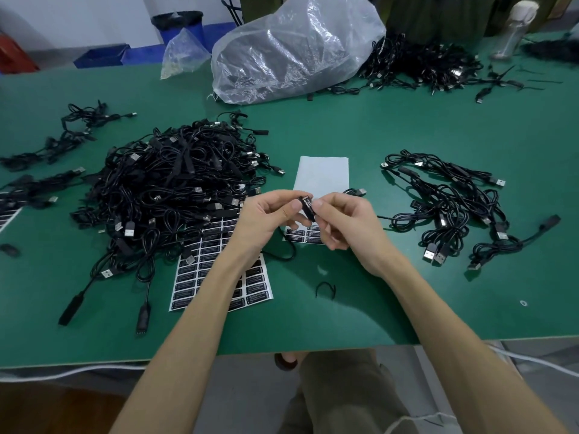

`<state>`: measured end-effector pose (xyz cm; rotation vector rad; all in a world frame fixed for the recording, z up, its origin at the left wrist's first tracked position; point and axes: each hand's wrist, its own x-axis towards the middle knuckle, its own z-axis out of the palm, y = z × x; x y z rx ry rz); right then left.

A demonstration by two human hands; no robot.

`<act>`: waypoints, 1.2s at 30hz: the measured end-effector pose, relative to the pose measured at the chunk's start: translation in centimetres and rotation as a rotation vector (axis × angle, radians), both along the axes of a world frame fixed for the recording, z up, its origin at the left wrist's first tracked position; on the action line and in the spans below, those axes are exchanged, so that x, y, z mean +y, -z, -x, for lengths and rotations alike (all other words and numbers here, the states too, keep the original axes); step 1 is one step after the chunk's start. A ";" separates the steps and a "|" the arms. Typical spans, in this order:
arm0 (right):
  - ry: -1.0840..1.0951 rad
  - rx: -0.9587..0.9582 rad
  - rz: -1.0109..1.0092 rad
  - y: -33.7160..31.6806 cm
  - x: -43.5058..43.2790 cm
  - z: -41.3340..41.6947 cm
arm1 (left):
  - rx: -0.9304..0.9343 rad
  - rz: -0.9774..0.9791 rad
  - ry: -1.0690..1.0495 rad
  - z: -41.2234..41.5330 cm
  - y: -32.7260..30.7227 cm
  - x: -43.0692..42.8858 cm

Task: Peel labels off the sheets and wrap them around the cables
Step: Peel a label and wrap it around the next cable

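Where both hands met above the green table (407, 126), held a small black cable module (307, 207) between them. Left hand (266, 220) pinched closed on its left side, thumb tip pressed at the module's edge; right hand (344, 223) closed round its right side, fingertips (318, 204) on the upper end. Lay with long axis running from upper left to lower right, upper end pointing away from the wearer. Carried a black label with white print, too small and blurred to read. Could not tell whether the label was fully wrapped, since fingers hid most of the module.

Partly covered by the left forearm: a label sheet (216, 264) of black stickers in rows, white lettering visible but not legible. Peeked out below the hands: a second sheet (302, 234), mostly peeled to bare white backing farther up, a few black labels left at its near end, text again unreadable. Cut off at the left frame edge: another sheet (7, 214).

Heaped left of the hands: a large pile of black USB cables (175, 183), overlapping the first sheet's far end. Lay well to the right: a smaller loose bunch of cables (448, 208). Sat at the table's far side: a crumpled clear plastic bag (291, 48), contents dark and indistinct, beside another tangle of cables (423, 64). Rested near the table's front edge: a small black twist tie (326, 289).
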<state>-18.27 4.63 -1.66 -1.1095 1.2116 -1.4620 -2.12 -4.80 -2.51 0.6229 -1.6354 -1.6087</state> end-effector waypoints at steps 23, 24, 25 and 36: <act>-0.019 0.043 -0.017 0.3 -0.1 0.2 | 0.018 -0.021 0.060 -0.4 0.2 -0.2; -0.019 0.045 -0.016 0.3 -0.1 0.2 | 0.019 -0.022 0.063 -0.4 0.2 -0.3; -0.017 0.046 -0.016 0.3 -0.1 0.2 | 0.018 -0.022 0.064 -0.5 0.2 -0.3; -0.059 -0.009 -0.015 0.2 -0.1 0.3 | 0.029 -0.025 0.067 -0.5 0.3 -0.4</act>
